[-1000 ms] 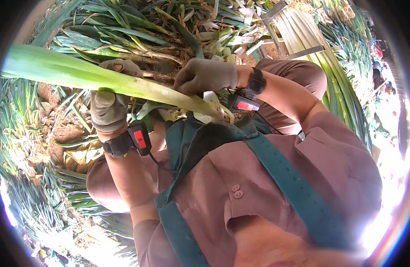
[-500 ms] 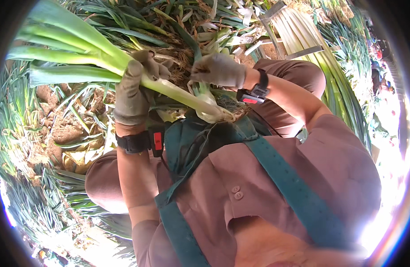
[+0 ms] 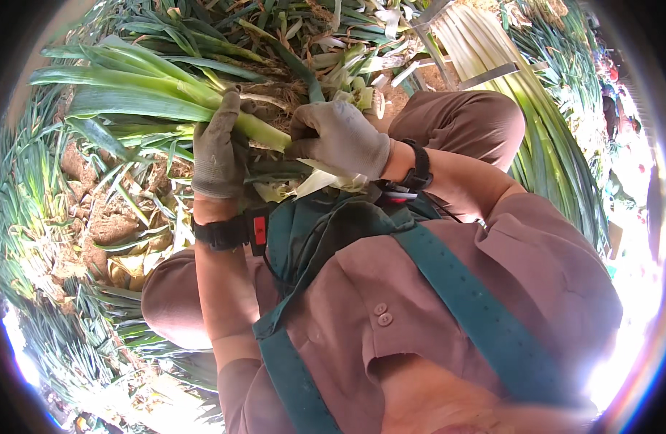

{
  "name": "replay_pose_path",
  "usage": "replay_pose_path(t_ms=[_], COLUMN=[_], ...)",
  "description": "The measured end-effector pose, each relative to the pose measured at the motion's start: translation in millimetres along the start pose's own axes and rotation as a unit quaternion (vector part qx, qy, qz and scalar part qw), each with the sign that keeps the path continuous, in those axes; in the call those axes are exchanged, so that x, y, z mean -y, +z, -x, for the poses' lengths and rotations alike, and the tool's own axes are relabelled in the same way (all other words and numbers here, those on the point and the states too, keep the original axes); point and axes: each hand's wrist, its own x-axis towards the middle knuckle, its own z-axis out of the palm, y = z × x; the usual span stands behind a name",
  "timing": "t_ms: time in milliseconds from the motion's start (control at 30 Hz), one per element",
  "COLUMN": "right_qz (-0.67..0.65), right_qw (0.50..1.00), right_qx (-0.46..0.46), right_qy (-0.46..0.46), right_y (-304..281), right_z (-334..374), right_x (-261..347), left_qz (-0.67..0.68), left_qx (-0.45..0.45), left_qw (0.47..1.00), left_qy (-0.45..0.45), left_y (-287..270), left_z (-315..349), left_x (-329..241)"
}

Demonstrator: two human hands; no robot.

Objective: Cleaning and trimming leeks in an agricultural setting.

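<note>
Across my lap I hold a leek (image 3: pixel 266 133), its green leaves fanned out to the far left and its pale stalk pointing right. My left hand (image 3: pixel 221 148), in a grey glove, is wrapped round the stalk just below the leaves. The gloved right hand (image 3: pixel 340 137) has its fingers curled in at the lower stalk and covers the root end. Under that hand lies a pale strip of leek skin (image 3: pixel 322 182); whether it is still joined to the stalk cannot be seen.
A bundle of trimmed leeks (image 3: pixel 485 50) lies in a metal-edged holder at the far right. Loose leeks and peelings (image 3: pixel 217 43) are heaped in front. Clods of soil (image 3: pixel 112 210) and leaf scraps cover the ground on the left. My bent knee (image 3: pixel 467 119) is close to the right arm.
My right hand has moved left and down onto the leek's lower stalk, hiding its root end. The leafy end has dipped slightly, and a pale strip now shows beneath the hand.
</note>
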Motion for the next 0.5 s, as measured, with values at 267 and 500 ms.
replay_pose_path(t_ms=[267, 500], right_qz=[0.009, -0.02], right_qw=[0.999, 0.998], right_qx=[-0.027, 0.061], right_qy=[-0.045, -0.025], right_y=[-7, -4], right_z=[2, -5], right_x=[-13, -7], left_qz=[0.053, 0.055], left_qx=[-0.027, -0.023], left_qw=[0.998, 0.998], left_qy=[-0.024, -0.035], left_y=[1, 2], left_z=[-5, -2], left_x=[7, 4])
